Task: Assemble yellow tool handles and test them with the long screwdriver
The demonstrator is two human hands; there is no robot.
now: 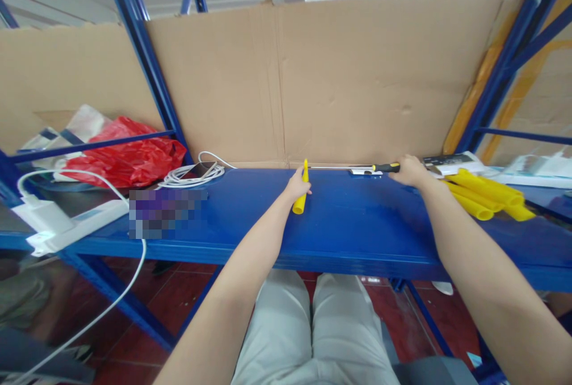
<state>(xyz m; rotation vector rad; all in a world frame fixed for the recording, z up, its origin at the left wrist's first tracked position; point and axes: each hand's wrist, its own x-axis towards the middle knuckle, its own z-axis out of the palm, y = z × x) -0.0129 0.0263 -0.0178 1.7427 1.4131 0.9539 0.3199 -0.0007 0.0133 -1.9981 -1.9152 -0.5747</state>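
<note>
Near the middle of the blue shelf top (250, 212), my left hand (297, 186) is closed round a yellow tube (300, 203) that stands at a slight tilt. My right hand (409, 171) grips the black and yellow handle of a long screwdriver (386, 167). Its thin metal shaft points left and reaches the upper part of the yellow tube. Behind the shaft lies a small white and dark object (365, 173). Several yellow tubes (487, 191) lie in a pile to the right of my right hand.
A cardboard sheet (348, 81) closes off the back. On the left are a red plastic bag (129, 152), a coiled white cable (192, 176), a phone (201, 169) and a white power strip (84, 224). A black and white box (453, 163) sits at the right.
</note>
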